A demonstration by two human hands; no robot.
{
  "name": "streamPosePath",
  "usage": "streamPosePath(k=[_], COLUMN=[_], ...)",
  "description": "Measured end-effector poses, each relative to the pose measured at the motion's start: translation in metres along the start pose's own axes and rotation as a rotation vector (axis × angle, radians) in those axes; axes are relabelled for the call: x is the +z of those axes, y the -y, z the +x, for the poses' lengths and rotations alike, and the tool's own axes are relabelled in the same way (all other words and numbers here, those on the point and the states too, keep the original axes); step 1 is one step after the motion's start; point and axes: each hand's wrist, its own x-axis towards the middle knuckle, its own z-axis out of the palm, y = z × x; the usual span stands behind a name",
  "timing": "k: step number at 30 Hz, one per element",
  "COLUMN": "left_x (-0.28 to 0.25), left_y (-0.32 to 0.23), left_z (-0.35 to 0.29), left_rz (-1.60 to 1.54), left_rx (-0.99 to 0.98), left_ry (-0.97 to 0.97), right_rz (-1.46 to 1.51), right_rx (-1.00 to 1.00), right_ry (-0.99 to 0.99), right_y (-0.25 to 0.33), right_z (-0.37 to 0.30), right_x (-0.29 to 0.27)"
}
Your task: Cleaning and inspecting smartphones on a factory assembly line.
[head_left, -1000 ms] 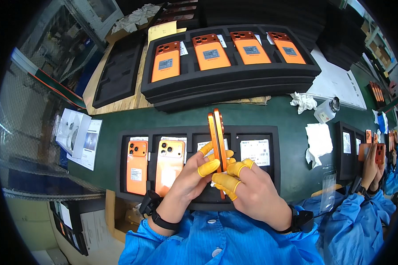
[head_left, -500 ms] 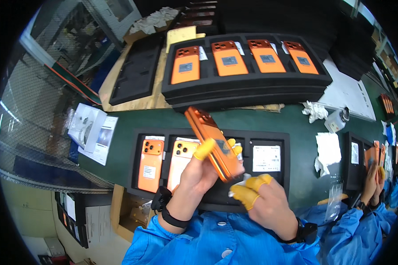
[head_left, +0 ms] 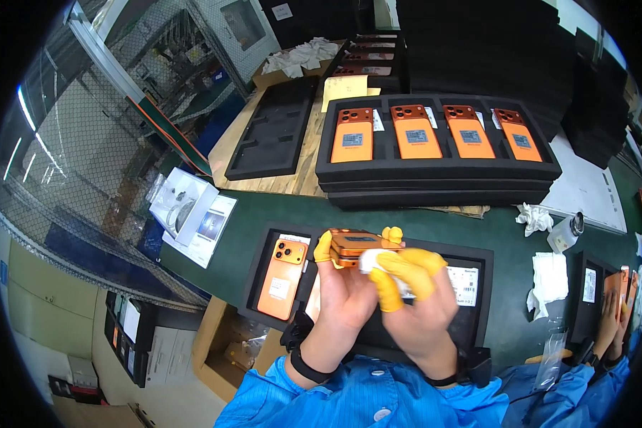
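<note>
My left hand [head_left: 344, 296], with yellow finger cots, is closed around an orange smartphone [head_left: 354, 244] held up over a black foam tray [head_left: 483, 296]. The phone lies nearly flat, one edge toward me. Pinched in the yellow-cotted fingers of my right hand [head_left: 422, 303] is a crumpled white wipe [head_left: 370, 261], pressed against the phone's near edge. In the tray's left slot rests another orange phone [head_left: 282, 282], camera side up with a white label. A white printed card [head_left: 466, 285] shows in the right slot. My hands hide much of the middle slots.
Beyond stands a stack of black foam trays [head_left: 435, 175], the top one holding several orange phones [head_left: 415, 135]. At right are white wipes [head_left: 549, 278], a small bottle [head_left: 566, 232] and a co-worker's hands [head_left: 610, 314] with a phone. Papers [head_left: 214, 225] lie left; a cardboard box [head_left: 217, 342] sits below.
The phone has tipped from a steep slant to nearly flat. My right hand has moved up and brought the wipe against the phone's edge. The whole view has shifted.
</note>
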Motion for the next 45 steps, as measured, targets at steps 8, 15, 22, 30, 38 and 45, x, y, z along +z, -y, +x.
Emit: streamPosePath(k=[8, 15, 22, 30, 38, 45], left_x=[-0.017, 0.006, 0.004, -0.004, -0.017, -0.011], left_y=[-0.001, -0.025, -0.033, -0.027, -0.012, 0.004], left_z=[-0.002, 0.008, 0.008, 0.008, 0.007, 0.006], left_rz=[-0.043, -0.347, -0.471, -0.439, -0.263, 0.104], left_rx=[0.106, 0.075, 0.062, 0.027, 0.006, 0.182], left_ry=[-0.066, -0.163, -0.179, -0.149, 0.137, -0.013], right_rz=[-0.134, -0.028, 0.344, 0.35, 0.082, 0.071], right_rx=[0.028, 0.312, 0.556, 0.461, 0.183, 0.096], right_ry=[-0.003, -0.095, -0.046, 0.0, 0.029, 0.019], right_y=[-0.02, -0.06, -0.048, -0.034, -0.016, 0.005], right_z=[-0.009, -0.016, -0.013, -0.006, -0.001, -0.001], right_x=[0.013, -0.018, -0.017, -0.011, 0.007, 0.021])
